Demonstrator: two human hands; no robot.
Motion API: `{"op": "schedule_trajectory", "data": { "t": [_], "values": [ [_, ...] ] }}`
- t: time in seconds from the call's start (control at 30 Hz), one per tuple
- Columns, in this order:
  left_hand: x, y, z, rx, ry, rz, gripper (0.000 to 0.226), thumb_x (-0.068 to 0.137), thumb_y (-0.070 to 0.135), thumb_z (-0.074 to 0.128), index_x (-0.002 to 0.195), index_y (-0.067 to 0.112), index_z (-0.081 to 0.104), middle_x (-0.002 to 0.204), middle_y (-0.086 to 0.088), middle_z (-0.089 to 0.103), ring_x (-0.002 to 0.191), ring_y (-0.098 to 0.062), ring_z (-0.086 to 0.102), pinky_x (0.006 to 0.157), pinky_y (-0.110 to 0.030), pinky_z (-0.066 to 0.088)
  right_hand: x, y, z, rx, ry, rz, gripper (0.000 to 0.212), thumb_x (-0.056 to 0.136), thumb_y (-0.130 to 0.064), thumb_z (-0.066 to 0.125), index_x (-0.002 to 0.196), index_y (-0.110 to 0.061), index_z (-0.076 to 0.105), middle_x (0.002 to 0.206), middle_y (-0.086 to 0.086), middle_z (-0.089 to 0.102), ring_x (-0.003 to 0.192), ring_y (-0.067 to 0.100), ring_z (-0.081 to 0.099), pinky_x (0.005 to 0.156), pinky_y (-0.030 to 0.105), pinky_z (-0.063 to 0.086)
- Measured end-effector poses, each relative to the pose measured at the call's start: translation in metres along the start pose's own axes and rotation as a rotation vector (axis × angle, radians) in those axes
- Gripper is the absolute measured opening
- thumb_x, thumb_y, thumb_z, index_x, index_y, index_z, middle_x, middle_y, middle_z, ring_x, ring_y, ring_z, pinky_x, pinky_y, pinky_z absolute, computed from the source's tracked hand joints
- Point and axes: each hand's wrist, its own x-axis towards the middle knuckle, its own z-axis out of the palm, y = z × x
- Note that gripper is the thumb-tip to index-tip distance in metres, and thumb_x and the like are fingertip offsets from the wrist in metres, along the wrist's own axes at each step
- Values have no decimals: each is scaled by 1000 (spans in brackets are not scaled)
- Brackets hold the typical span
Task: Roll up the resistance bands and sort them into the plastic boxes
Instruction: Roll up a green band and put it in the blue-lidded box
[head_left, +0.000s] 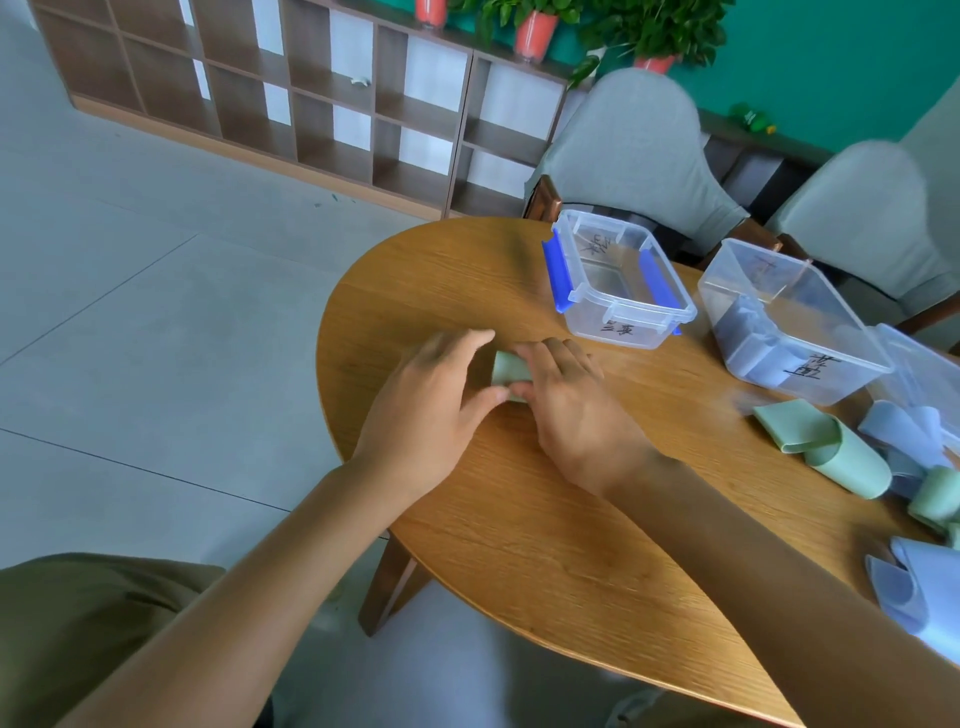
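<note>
1. Green band (503, 370): small, partly rolled, on the table (545, 545) near its left edge, between both hands.
2. Left hand (426, 410): over the band's left side, thumb tip against its near edge, fingers loosely bent above it.
3. Right hand (566, 400): curled on the band's right end, fingers covering it.
4. Blue-clip box (618, 291): beyond the hands, open, nothing seen inside.
5. Second box (789, 322): right of the first, open, blue bands inside.
6. Loose green bands (826, 447) and blue bands (909, 587): heaped at the right edge, well apart from the hands.
7. Grey chairs (639, 156) behind the table; shelf (291, 93) along the far wall.
</note>
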Motion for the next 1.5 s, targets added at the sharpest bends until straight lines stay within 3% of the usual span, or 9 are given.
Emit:
{"op": "schedule_trajectory", "data": {
  "t": [0.17,0.3,0.5,0.67,0.8,0.93,1.13,1.23,1.5],
  "values": [
    [1,8,-1,-104,-53,74,45,88,47,69,127,29,57,123,13,62,113,-9,58,91,-39,51,-10,-3,-33,207,-109,11,32,102,-19,54,132,-17,43,125,0,56,118,20,48,102,40,38],
    [4,9,2,-98,-102,136,36,92,49,64,120,29,57,115,15,62,109,-7,58,84,-40,51,-17,5,-50,380,-180,50,22,102,-27,52,117,-27,36,109,-5,58,102,14,55,93,35,44],
    [-1,20,11,-29,-97,213,40,97,49,45,114,15,54,101,5,55,101,-14,48,78,-43,48,-28,14,-65,568,-163,94,23,102,-36,53,121,-29,42,96,7,67,88,20,60,85,39,50],
    [1,23,21,-52,-56,219,44,99,50,38,109,10,54,96,4,54,99,-16,47,76,-46,49,-35,23,-72,660,-162,169,23,100,-33,58,121,-26,54,106,-2,67,100,14,62,94,37,50],
    [2,25,25,-96,-57,197,45,100,47,34,110,9,55,96,7,47,92,-6,39,78,-41,46,-39,25,-77,651,-133,200,26,100,-29,59,125,-22,57,106,-8,68,103,7,63,95,30,49],
    [2,27,29,-127,-101,152,48,101,55,24,105,18,55,100,4,57,94,-13,54,82,-44,49,-43,27,-78,583,-63,190,22,100,-26,58,120,-17,62,102,-11,69,99,7,64,91,27,50],
    [-2,34,25,-120,-173,132,48,102,57,22,90,25,55,90,6,55,85,-9,53,79,-43,49,-49,29,-79,447,-32,135,38,95,-45,49,113,-15,65,87,-19,65,88,-1,64,78,14,46],
    [-2,32,26,-75,-165,117,40,102,57,22,86,27,45,85,3,52,84,-12,47,74,-43,48,-46,35,-76,374,-41,148,24,99,-35,56,111,-17,65,87,-16,65,86,5,63,76,20,47],
    [0,23,28,19,-110,104,46,97,57,36,114,21,59,112,11,62,111,-9,51,83,-31,48,3,73,-101,205,-18,176,23,98,-25,62,120,-19,64,102,-2,67,92,17,60,79,27,46]
  ]
}}
